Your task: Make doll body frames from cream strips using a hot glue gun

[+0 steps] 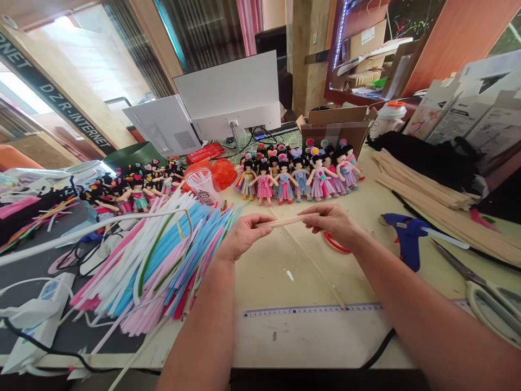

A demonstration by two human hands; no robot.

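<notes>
My left hand and my right hand pinch the two ends of a short beige pipe cleaner, stretched level between them above the table. It looks doubled; I cannot make out the exact number of strands. Below it, a single long beige pipe cleaner lies slantwise, its near end by the printed ruler strip. Part of a red ring shows beside my right wrist. Just beyond my hands, a group of small pipe-cleaner dolls with black hair and colourful skirts stands upright.
Left of my left arm lies a big pile of coloured pipe cleaners. On the right are a blue glue gun, scissors and a beige pipe-cleaner bundle. A monitor and a cardboard box stand behind. A power strip sits front left.
</notes>
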